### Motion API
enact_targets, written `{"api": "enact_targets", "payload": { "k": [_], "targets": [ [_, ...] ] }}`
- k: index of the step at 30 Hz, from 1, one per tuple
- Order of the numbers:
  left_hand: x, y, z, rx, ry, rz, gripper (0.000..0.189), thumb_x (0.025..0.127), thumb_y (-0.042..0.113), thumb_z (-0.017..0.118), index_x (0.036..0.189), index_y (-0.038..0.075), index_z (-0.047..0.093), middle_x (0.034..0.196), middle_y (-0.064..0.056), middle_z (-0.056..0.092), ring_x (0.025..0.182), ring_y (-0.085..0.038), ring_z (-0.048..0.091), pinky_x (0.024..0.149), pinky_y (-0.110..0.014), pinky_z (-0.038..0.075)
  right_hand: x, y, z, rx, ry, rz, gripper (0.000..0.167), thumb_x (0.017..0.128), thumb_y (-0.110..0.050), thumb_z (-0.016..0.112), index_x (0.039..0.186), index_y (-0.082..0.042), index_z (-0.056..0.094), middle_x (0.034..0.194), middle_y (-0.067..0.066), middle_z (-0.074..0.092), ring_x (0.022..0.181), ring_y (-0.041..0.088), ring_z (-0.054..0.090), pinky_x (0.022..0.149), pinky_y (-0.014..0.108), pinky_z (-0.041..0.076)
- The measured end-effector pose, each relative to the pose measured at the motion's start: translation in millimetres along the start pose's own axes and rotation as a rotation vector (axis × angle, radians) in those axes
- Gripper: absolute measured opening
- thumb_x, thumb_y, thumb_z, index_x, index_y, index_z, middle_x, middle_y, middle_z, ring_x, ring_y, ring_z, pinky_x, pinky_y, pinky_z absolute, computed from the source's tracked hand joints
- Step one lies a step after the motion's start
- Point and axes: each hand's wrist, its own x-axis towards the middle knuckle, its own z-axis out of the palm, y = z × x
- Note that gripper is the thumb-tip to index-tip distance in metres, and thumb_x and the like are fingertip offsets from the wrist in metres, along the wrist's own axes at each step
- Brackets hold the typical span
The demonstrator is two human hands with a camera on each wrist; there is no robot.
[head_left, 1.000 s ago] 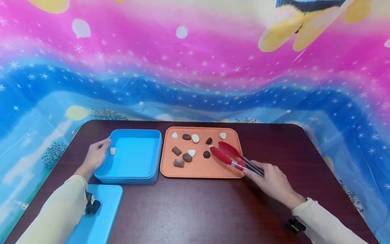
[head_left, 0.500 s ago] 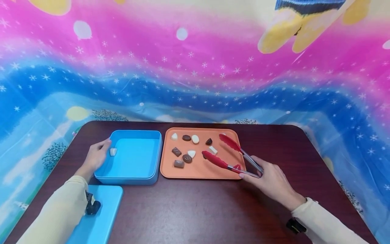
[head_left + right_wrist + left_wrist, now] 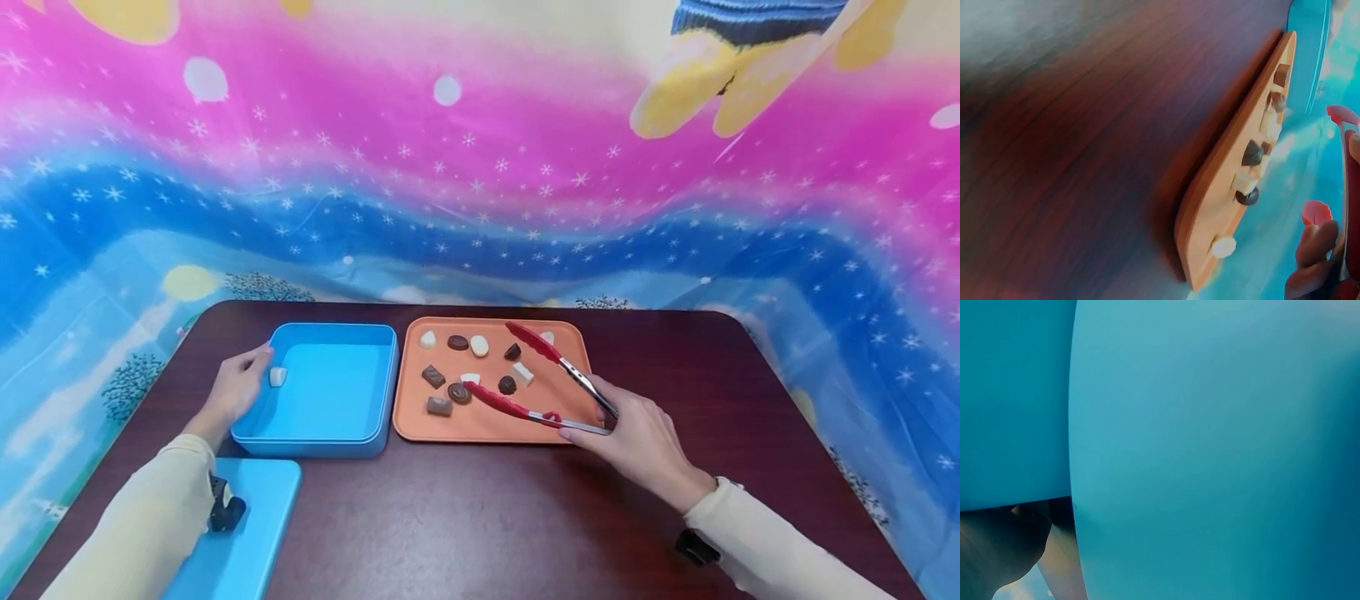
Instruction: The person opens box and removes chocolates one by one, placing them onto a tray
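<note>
My left hand grips the left wall of a square blue box. A small white chocolate lies inside against that wall. In the left wrist view, part of the hand shows in the lower left corner. My right hand holds red-tipped metal tongs above an orange tray, with their arms spread apart and nothing between the tips. A white bar-shaped chocolate and a dark round one lie below the gap. The lower tip partly covers a white chocolate.
Several more brown and white chocolates lie on the tray, among them a brown block and a white oval. A flat blue lid rests on the dark table under my left forearm. A patterned cloth hangs behind.
The tongs' arms have spread apart, uncovering the white bar-shaped chocolate on the tray. My right hand and the tongs have moved left. The left hand stays on the box.
</note>
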Motion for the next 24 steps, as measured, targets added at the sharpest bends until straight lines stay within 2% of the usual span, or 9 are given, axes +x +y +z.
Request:
{"api": "enact_targets", "payload": {
  "k": [6,13,17,20,24],
  "targets": [
    [1.2,-2.8,0.0,-0.016,0.005,0.013,0.077,0.106,0.059,0.02,0.162,0.007,0.01,0.168,-0.026,0.01,0.153,-0.054,0.008,0.119,-0.074,0.016,4.1,-15.6,13.7,0.059,-0.018,-0.032,0.079,0.073,-0.064,0.082,0.134,-0.017,0.064,0.07,-0.003,0.053,0.06,0.01,0.041,0.049,0.025,0.033],
    [1.6,-4.6,-0.3,-0.017,0.006,0.0,0.078,0.106,0.061,0.019,0.162,0.008,0.01,0.168,-0.026,0.01,0.153,-0.054,0.008,0.118,-0.075,0.017,12.3,-34.0,22.5,0.091,-0.051,-0.074,0.081,0.074,-0.063,0.082,0.14,-0.02,0.061,0.07,-0.006,0.054,0.058,0.009,0.041,0.047,0.024,0.033],
    [0.8,-3.2,-0.2,-0.02,0.005,0.0,0.077,0.106,0.06,0.02,0.162,0.008,0.01,0.168,-0.026,0.01,0.153,-0.054,0.008,0.118,-0.074,0.017,16.3,-44.8,24.2,0.107,-0.044,-0.115,0.081,0.075,-0.063,0.081,0.141,-0.02,0.06,0.079,-0.002,0.064,0.06,0.008,0.044,0.047,0.024,0.034],
    [0.2,-1.5,-0.2,-0.018,0.004,0.005,0.076,0.106,0.059,0.02,0.162,0.007,0.01,0.168,-0.026,0.01,0.153,-0.054,0.008,0.119,-0.074,0.017,18.5,-53.8,25.9,0.112,-0.039,-0.149,0.084,0.076,-0.064,0.08,0.143,-0.017,0.059,0.09,-0.002,0.069,0.067,0.009,0.052,0.051,0.022,0.039],
    [-0.4,-0.4,0.5,-0.013,0.001,0.017,0.076,0.107,0.058,0.019,0.162,0.007,0.011,0.167,-0.026,0.01,0.153,-0.053,0.008,0.119,-0.073,0.016,22.1,-66.1,30.3,0.125,-0.033,-0.191,0.082,0.077,-0.062,0.08,0.143,-0.018,0.059,0.089,-0.006,0.067,0.069,0.009,0.052,0.053,0.021,0.038]
  ]
}}
